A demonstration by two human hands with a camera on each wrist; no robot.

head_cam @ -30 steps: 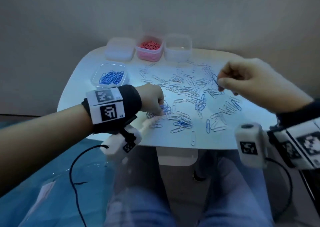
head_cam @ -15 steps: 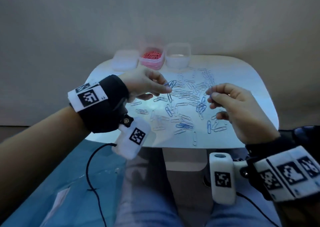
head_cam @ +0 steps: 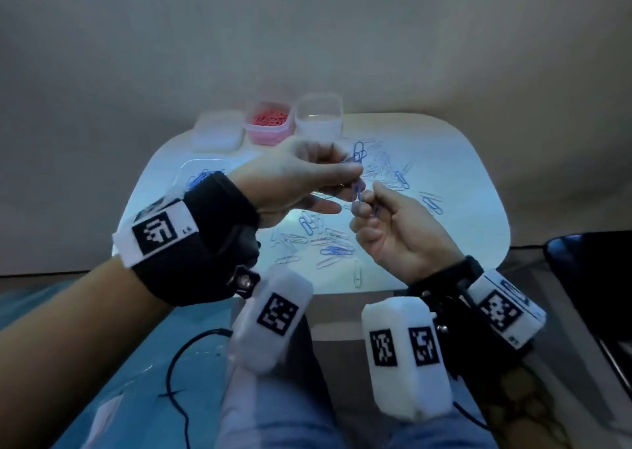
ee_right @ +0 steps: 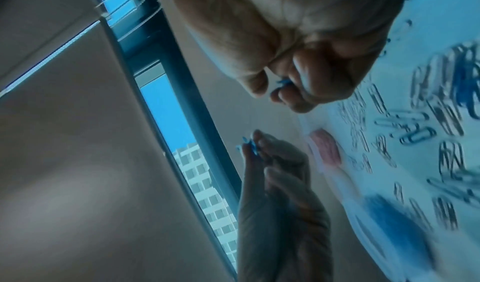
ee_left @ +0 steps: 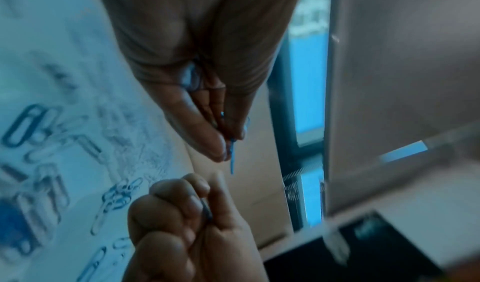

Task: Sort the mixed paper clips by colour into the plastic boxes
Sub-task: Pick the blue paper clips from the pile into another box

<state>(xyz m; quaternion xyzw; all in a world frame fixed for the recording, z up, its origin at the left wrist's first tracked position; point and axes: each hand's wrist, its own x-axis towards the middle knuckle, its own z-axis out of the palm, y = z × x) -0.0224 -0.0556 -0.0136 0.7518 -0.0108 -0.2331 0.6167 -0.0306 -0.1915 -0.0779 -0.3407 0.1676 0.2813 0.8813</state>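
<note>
Over the middle of the white table (head_cam: 468, 188) my two hands meet in the air. My left hand (head_cam: 355, 175) pinches a small tangle of blue paper clips (head_cam: 358, 156) between thumb and fingertips; one of its blue clips (ee_left: 232, 157) hangs below the pinch. My right hand (head_cam: 367, 205) is curled just below and right of it, holding blue clips (head_cam: 375, 209) of its own, seen as a blue clip (ee_right: 283, 82) in its fingers. Loose blue and pale clips (head_cam: 328, 243) lie scattered on the table under the hands.
At the table's far edge stand a box of pink clips (head_cam: 268, 125), a clear box (head_cam: 318, 116) and a white lid or box (head_cam: 219, 130). A box with blue clips (head_cam: 201, 175) sits at the left, half hidden by my wrist. A dark object (head_cam: 595, 277) is at right.
My left hand has lifted blue clips off the table and raised them. My right hand has come left and nearer until both hands almost touch. The head view has tilted up.
</note>
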